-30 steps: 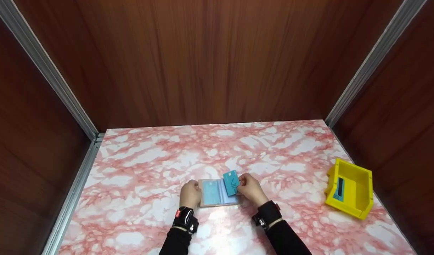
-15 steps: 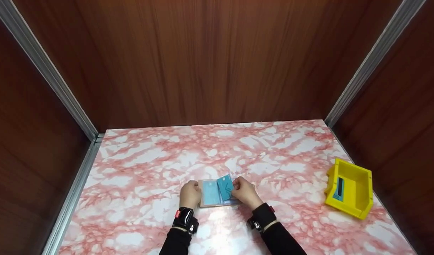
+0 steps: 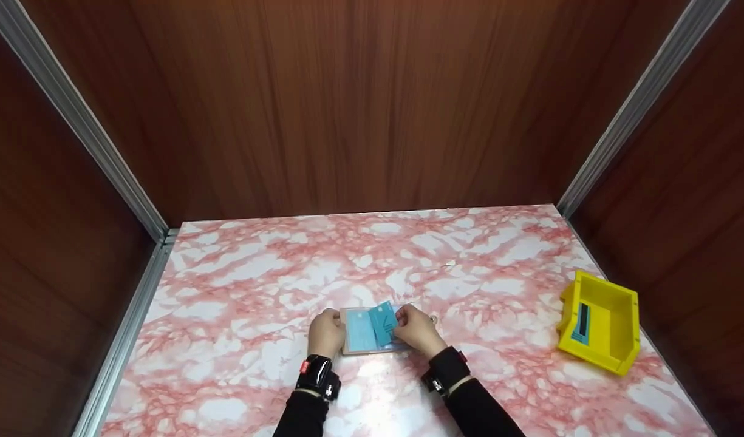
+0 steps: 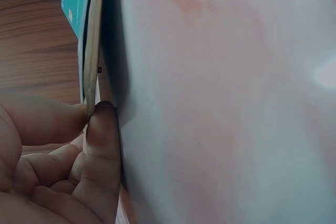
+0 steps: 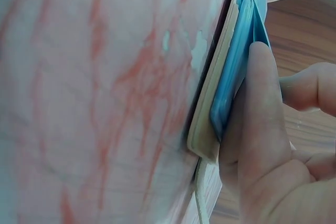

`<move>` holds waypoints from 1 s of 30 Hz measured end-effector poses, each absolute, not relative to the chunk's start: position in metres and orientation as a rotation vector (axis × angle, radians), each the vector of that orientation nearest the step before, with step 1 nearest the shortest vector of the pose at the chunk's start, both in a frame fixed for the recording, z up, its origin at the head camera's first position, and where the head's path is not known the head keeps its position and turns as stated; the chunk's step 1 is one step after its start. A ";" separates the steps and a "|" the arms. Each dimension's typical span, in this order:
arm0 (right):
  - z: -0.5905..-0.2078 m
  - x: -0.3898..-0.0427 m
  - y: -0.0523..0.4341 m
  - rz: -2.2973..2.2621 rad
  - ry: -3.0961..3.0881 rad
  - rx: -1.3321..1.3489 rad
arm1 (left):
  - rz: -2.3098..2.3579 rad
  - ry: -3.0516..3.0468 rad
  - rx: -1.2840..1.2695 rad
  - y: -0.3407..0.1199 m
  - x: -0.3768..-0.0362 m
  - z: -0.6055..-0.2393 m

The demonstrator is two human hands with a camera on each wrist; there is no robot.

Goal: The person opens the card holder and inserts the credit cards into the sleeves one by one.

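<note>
While the left hand (image 3: 326,332) pinned the card holder (image 3: 361,332), the right hand (image 3: 413,329) pinched a thin, stiff, slick-looking card (image 3: 384,321) by its edge.

A pink marbled table (image 3: 256,303) bears a card holder (image 3: 362,332) and yellow bin (image 3: 614,349).
</note>
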State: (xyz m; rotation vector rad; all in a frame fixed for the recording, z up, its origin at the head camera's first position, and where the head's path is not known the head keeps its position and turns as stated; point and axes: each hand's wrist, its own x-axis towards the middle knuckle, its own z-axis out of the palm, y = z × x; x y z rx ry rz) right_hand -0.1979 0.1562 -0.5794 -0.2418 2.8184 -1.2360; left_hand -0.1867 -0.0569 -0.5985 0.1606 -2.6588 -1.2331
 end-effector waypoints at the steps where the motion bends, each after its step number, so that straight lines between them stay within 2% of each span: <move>1: -0.579 -0.198 0.156 -1.229 2.820 -0.240 | -1.239 -2.661 0.168 -0.057 -0.187 -0.599; 30: -0.576 -0.199 0.152 -1.104 2.928 -0.249 | -1.264 -2.685 0.212 -0.057 -0.188 -0.598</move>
